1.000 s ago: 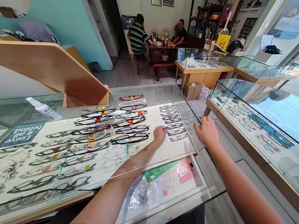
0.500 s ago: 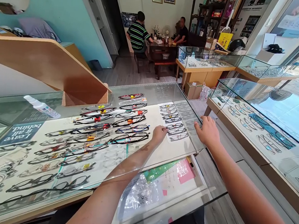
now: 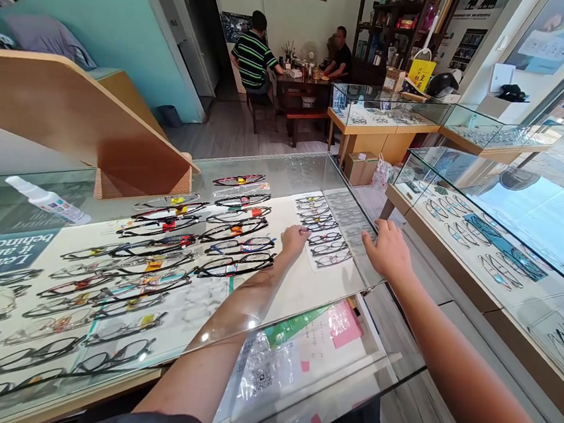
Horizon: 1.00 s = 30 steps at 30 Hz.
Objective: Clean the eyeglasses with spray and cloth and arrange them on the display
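My left hand (image 3: 294, 240) is closed over the glass counter, its fingertips pressed together beside the left edge of a white card (image 3: 330, 261) with several small eyeglasses (image 3: 328, 237). Whatever the fingers may hold is too small to make out. At the counter's right edge rests my right hand (image 3: 388, 250), fingers apart, holding nothing. Left of my left hand lie rows of glasses with coloured tags, the nearest a black-framed pair (image 3: 235, 265).
Below the counter top, an open drawer (image 3: 370, 326) holds papers and plastic bags. A white spray bottle (image 3: 48, 200) lies at the left by a wooden stand (image 3: 141, 171). Another glass showcase (image 3: 489, 238) stands right. Two people sit at a far table.
The view has shifted slightly right. My left hand has drawn back a little from the small glasses on the card. My right hand stays at the counter edge.
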Available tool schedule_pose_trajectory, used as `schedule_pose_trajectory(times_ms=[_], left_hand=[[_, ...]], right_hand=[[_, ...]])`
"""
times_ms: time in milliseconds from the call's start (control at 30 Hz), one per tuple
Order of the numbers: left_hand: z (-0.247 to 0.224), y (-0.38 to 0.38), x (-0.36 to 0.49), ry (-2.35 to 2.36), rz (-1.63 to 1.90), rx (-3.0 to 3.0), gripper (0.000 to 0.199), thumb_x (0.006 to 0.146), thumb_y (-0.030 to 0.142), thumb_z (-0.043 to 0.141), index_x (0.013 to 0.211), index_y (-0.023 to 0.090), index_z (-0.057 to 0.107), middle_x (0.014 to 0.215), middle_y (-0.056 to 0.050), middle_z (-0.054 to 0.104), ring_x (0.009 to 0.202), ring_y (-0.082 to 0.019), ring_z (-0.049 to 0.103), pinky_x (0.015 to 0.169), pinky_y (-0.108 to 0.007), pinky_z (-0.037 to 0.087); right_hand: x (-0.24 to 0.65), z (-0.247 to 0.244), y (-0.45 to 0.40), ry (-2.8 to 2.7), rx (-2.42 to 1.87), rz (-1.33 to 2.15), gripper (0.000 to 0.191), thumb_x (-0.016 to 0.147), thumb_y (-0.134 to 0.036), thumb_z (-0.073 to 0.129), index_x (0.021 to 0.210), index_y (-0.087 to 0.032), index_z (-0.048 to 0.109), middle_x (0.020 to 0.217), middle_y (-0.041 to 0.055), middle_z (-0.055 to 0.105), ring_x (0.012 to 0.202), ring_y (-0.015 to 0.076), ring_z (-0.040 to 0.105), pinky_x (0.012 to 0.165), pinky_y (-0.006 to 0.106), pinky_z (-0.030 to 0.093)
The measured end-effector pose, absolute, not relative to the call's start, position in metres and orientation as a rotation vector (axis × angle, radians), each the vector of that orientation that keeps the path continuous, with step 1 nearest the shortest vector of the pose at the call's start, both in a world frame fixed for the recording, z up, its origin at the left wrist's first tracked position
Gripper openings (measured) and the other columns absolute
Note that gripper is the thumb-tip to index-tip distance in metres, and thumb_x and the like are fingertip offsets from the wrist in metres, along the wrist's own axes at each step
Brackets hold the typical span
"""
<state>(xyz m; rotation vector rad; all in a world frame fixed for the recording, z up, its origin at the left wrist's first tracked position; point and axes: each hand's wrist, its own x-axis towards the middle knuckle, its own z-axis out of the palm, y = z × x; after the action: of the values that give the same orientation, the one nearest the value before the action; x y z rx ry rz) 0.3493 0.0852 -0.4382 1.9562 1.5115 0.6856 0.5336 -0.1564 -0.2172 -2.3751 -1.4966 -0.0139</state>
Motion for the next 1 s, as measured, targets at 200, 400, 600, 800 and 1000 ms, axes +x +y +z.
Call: schedule_pose_trajectory(times_ms=[200, 400, 600, 800, 1000], left_hand=[[-0.442, 0.082, 0.354, 1.545, 0.664, 1.963, 0.02, 0.097, 0.042, 0.07, 0.086, 0.027, 0.078, 0.097, -0.005, 0.08, 0.118, -0.032, 0.062, 0.104, -0.046, 0.039], [-0.439, 0.078, 0.344, 1.513, 0.66, 1.976, 0.019, 0.097, 0.039, 0.07, 0.085, 0.026, 0.077, 0.096, -0.004, 0.079, 0.111, -0.028, 0.065, 0.102, -0.042, 0.041], [-0.435, 0.076, 0.341, 1.485, 0.666, 1.982, 0.016, 0.096, 0.038, 0.071, 0.088, 0.026, 0.078, 0.093, -0.005, 0.079, 0.112, -0.029, 0.064, 0.104, -0.042, 0.041], [-0.436, 0.076, 0.342, 1.459, 0.672, 1.973, 0.014, 0.096, 0.037, 0.072, 0.089, 0.027, 0.079, 0.092, -0.004, 0.079, 0.113, -0.029, 0.063, 0.104, -0.042, 0.041], [-0.439, 0.076, 0.337, 1.403, 0.696, 1.964, 0.014, 0.094, 0.039, 0.074, 0.092, 0.028, 0.081, 0.095, -0.004, 0.08, 0.114, -0.029, 0.065, 0.103, -0.041, 0.043]], right_hand=[[0.534, -0.217, -0.156, -1.491, -2.368, -0.006, 0.051, 0.11, -0.047, 0.043, 0.145, -0.012, 0.056, 0.144, 0.0214, 0.063, 0.132, 0.0374, 0.057, 0.104, 0.045, 0.047], [0.534, -0.218, -0.156, -1.485, -2.374, 0.005, 0.052, 0.11, -0.047, 0.043, 0.146, -0.012, 0.056, 0.145, 0.0219, 0.063, 0.131, 0.0377, 0.058, 0.102, 0.045, 0.047], [0.534, -0.218, -0.155, -1.486, -2.389, 0.005, 0.053, 0.11, -0.048, 0.042, 0.146, -0.011, 0.056, 0.144, 0.0215, 0.063, 0.131, 0.0376, 0.059, 0.103, 0.045, 0.047], [0.534, -0.218, -0.156, -1.49, -2.384, -0.002, 0.053, 0.11, -0.047, 0.043, 0.146, -0.011, 0.056, 0.145, 0.0218, 0.063, 0.131, 0.0378, 0.059, 0.102, 0.044, 0.047], [0.535, -0.219, -0.155, -1.494, -2.392, -0.005, 0.051, 0.11, -0.048, 0.043, 0.143, -0.013, 0.057, 0.143, 0.0215, 0.064, 0.128, 0.0369, 0.06, 0.1, 0.044, 0.048]])
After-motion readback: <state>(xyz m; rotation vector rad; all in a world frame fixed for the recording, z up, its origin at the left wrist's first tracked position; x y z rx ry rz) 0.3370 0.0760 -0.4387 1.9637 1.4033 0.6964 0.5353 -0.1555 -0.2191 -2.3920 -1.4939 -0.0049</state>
